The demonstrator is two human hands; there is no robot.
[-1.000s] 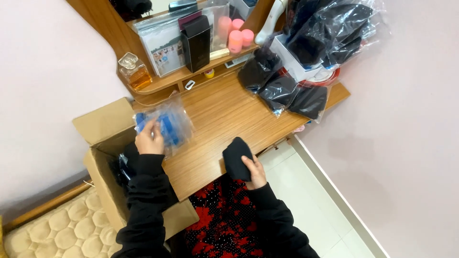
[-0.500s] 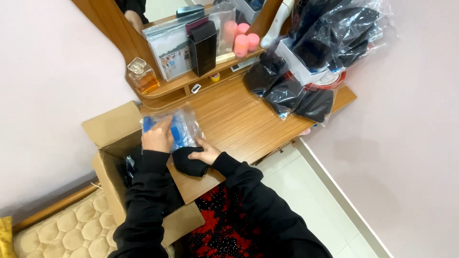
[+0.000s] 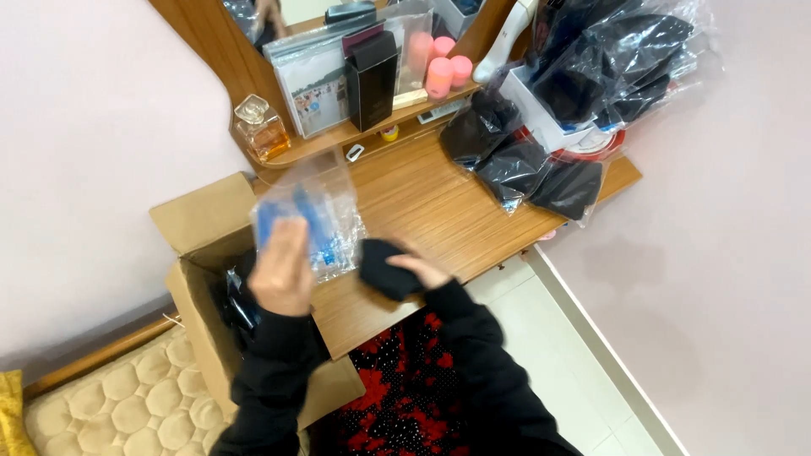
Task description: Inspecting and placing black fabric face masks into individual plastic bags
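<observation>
At centre frame, your left hand (image 3: 283, 270) pinches a clear plastic bag (image 3: 308, 215) above the open cardboard box (image 3: 198, 279) while your right hand (image 3: 418, 272) clamps a black folded cloth (image 3: 384, 268) on the wooden desk (image 3: 439, 211); hold the bag's mouth wide and feed the cloth in square.

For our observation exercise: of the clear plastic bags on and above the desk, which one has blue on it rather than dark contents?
The clear bag held up by the left hand over the desk's left end; the bagged items at the right all hold black fabric.

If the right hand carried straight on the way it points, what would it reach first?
The right hand, holding a black fabric piece, points toward the clear plastic bag with blue contents; that likely comes first, though depth is unclear.
</observation>
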